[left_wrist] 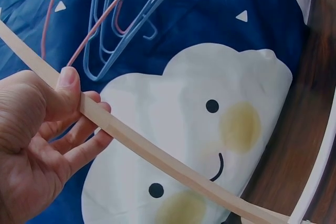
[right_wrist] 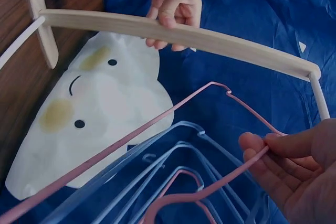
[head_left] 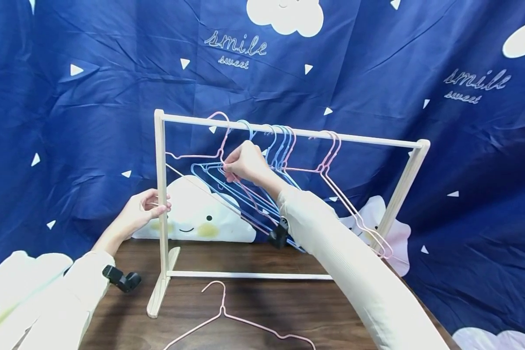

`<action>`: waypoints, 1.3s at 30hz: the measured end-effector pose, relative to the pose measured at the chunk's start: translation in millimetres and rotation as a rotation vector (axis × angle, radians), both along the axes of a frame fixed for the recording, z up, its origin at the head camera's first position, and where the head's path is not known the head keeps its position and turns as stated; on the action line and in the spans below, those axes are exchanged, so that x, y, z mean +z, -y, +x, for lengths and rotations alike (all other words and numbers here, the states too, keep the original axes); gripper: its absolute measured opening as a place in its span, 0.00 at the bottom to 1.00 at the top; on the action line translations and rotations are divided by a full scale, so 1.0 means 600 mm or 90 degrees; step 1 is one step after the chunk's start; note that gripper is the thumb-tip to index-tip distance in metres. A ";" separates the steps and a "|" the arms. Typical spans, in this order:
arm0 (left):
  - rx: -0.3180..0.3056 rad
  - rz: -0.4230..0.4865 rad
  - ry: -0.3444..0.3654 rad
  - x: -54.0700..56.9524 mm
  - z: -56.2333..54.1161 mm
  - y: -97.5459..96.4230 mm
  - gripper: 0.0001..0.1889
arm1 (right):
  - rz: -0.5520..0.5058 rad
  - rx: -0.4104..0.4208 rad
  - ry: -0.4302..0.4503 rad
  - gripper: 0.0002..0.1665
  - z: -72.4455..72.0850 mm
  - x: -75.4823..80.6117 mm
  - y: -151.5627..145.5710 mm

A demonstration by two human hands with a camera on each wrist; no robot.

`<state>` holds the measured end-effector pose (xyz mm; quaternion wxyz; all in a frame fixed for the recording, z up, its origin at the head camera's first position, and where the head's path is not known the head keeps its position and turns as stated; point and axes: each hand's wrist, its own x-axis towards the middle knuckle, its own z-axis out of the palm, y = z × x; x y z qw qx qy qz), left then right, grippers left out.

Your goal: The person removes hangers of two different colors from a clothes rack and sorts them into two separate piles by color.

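My right hand [head_left: 247,163] pinches a pink hanger [head_left: 225,138] on its shoulder just below the neck, between thumb and fingers. That hanger's hook goes over the top rail [head_left: 367,139] of a small wooden clothes rack, near its left end. In the right wrist view, the pink wire [right_wrist: 118,142] stretches across in front of several blue hangers [right_wrist: 181,148]. My left hand [head_left: 140,214] holds the rack's left upright post [head_left: 162,243], with the thumb on one side and fingers on the other. The left wrist view shows this thumb and fingers [left_wrist: 86,140] around the wood.
Blue and pink hangers [head_left: 284,141] hang along the middle of the rail. Two pink hangers [head_left: 345,204] hang farther right. One pink hanger [head_left: 223,308] lies on the brown table [head_left: 127,311] in front of the rack. A blue cloth [head_left: 113,48] with clouds hangs behind.
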<state>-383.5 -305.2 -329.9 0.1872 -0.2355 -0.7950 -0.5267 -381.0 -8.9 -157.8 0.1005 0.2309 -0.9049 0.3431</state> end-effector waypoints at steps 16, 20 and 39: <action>-0.002 -0.009 -0.007 -0.002 0.000 0.007 0.15 | -0.055 -0.004 0.069 0.08 0.028 -0.008 -0.080; -0.004 -0.005 -0.006 -0.001 0.001 0.008 0.15 | -0.055 -0.009 0.056 0.07 0.031 -0.001 -0.084; 0.005 -0.013 -0.003 -0.004 -0.006 0.003 0.16 | -0.089 0.030 -0.001 0.07 0.050 0.009 -0.090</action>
